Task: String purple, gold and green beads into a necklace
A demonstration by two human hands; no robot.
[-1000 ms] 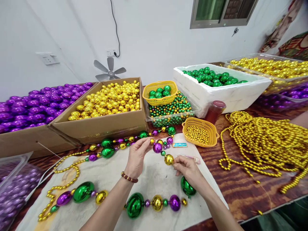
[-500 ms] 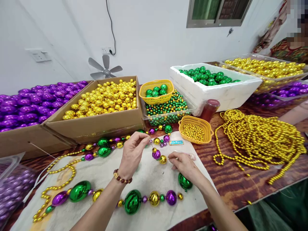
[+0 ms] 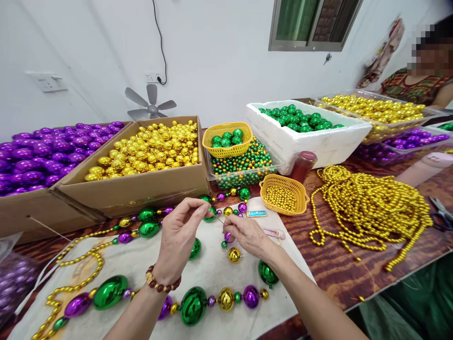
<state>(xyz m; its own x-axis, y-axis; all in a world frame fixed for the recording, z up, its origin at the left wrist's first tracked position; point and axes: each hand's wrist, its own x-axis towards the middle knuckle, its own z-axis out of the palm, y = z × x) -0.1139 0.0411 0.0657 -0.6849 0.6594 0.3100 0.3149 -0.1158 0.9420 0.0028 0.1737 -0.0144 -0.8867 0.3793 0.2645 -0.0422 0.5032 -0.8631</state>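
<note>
My left hand (image 3: 184,226) pinches the end of a thin thread or needle, too fine to tell which. Close to its right, my right hand (image 3: 244,233) has its fingertips together on the same line. Just under those fingers are a purple bead (image 3: 229,237), a small green bead (image 3: 224,244) and a gold bead (image 3: 234,255). A large green bead (image 3: 268,273) lies beneath my right wrist. Along the front of the white cloth (image 3: 276,309) runs a strand of large beads, including a green bead (image 3: 193,306). Another finished-looking strand with a green bead (image 3: 149,228) lies behind my left hand.
Cardboard boxes of purple beads (image 3: 31,156) and gold beads (image 3: 152,148) stand at the back left. A yellow basket (image 3: 300,200), a white foam box (image 3: 318,146) and a red-lidded jar (image 3: 303,165) are behind. Gold bead chains (image 3: 371,208) and scissors (image 3: 440,215) lie right, near another person (image 3: 417,85).
My right hand has moved left and up to the thread beside my left fingers, covering the small gold bead. The gold bead below has shifted down. The whole view has turned slightly right.
</note>
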